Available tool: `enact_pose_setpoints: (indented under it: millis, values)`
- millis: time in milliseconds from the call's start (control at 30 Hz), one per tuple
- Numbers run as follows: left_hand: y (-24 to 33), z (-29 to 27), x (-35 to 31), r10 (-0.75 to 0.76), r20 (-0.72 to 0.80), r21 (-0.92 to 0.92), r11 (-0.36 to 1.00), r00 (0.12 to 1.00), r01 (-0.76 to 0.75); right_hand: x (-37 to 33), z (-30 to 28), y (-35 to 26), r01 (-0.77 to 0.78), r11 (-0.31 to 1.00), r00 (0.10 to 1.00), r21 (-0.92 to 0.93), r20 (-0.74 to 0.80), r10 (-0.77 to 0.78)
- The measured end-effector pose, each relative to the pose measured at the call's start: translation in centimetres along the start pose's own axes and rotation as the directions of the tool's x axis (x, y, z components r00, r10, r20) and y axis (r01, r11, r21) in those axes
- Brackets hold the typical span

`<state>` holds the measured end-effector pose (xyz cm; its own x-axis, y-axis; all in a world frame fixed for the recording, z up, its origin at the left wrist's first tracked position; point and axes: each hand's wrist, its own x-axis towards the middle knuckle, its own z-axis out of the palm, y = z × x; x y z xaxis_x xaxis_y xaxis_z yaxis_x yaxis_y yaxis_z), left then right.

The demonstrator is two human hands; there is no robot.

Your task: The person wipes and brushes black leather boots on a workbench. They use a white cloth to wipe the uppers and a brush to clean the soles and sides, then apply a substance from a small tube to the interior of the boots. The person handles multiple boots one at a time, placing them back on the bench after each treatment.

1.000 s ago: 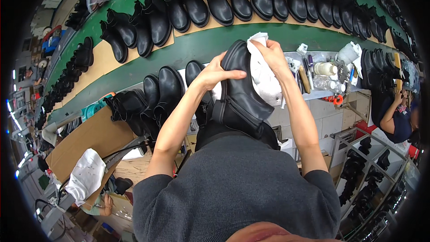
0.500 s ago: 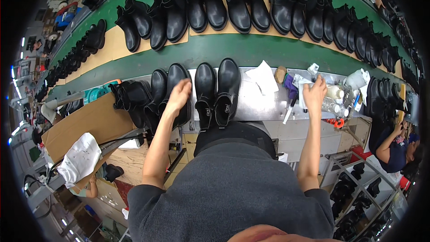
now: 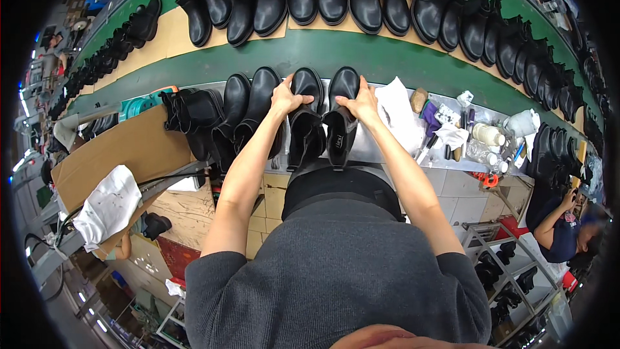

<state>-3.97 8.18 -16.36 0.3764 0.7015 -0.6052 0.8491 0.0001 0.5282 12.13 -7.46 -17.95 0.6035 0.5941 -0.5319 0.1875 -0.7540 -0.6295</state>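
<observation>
Left to right, the next boot (image 3: 260, 100) is standing just beside the left grip (image 3: 285, 98), so a sideways push could be knocking it askew. The left boot (image 3: 307, 108) and right boot (image 3: 344, 84) are resting side by side on the surface (image 3: 369, 148), toes pointing away, heels lying near its front edge; a backward pull could be tipping them off. Thumb pressure could be marking the glossy leather. The cloth (image 3: 397, 113) is lying near the right grip (image 3: 363, 102), where a sideways sweep could be dragging it. The left grip is standing part-open to boot width, pinching the left boot between thumb on the upper and fingers along the outer side; the right grip is pinching the right boot likewise.
</observation>
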Motion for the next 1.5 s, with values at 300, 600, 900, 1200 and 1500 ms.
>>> enact_pose_setpoints:
  millis: [300,600,900,1200,1500]
  values:
    - [2.7,-4.7,-5.2,0.565,0.357,-0.923,0.334,0.744,0.189,-4.9,-10.0,1.2,-0.314,0.230,0.819,0.921,0.385,-0.425]
    - [9.9,-4.0,-11.0,0.801,0.079,-0.980,-0.048,0.593,0.195,-7.8,-10.8,-4.5,-0.224,-0.114,0.804,0.968,0.117,-0.583]
    - [5.7,-3.0,-0.1,0.316,0.127,-0.108,0.947,0.940,-0.303,0.8,-4.6,1.5,0.080,0.900,0.987,0.428,0.090,-0.131]
    - [7.9,-3.8,-15.5,0.274,-0.021,0.519,0.825,0.961,-0.224,-1.9,-6.9,10.4,-0.157,0.520,0.986,0.840,0.108,0.124]
    - [3.9,-2.1,-9.6,0.367,0.008,0.429,0.839,0.930,-0.335,-0.2,-7.0,9.9,-0.238,0.629,0.964,0.740,0.103,0.244]
